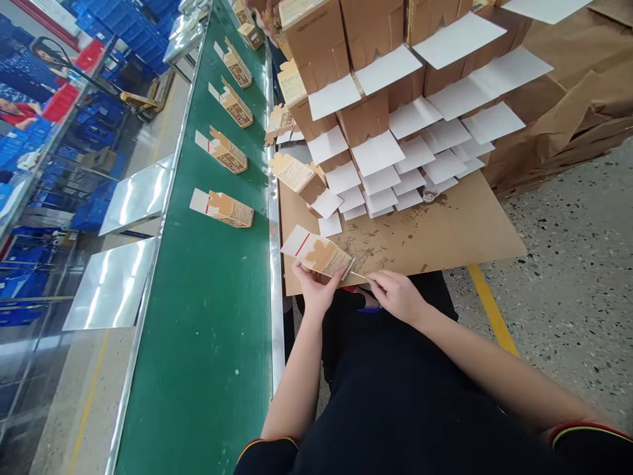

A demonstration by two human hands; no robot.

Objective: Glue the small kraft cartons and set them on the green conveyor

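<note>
- A tan-and-white carton (pixel 324 256) with a red strip across its white flap is held just beyond the right edge of the green belt (pixel 212 330), tilted, over the near corner of a brown cardboard sheet (pixel 445 231).
- The carton is grasped by the left hand (pixel 316 289), to the right of the green belt; its thumb is laid on the printed face and its fingers are curled beneath.
- A thin pale stick (pixel 361 276) is pinched between thumb and fingertips of the right hand (pixel 395 293), farther from the green belt than the left hand. The stick is pointed at the carton's lower end; whether contact is made cannot be told.
- Along the green belt's right edge a metal rail (pixel 275 264) is fitted, beside the cardboard sheet.
- To the right of the green belt, many cartons (pixel 321 49) are stacked in tiers on the sheet, with white flaps (pixel 378 153) stuck out toward the hands.
- On the green belt itself, four printed cartons (pixel 230 210) are spaced in a row, white flaps turned to its left edge.
- Left of the green belt, two shiny metal plates (pixel 111 287) are set near its edge; beyond them a pallet truck (pixel 148 97) is parked.
</note>
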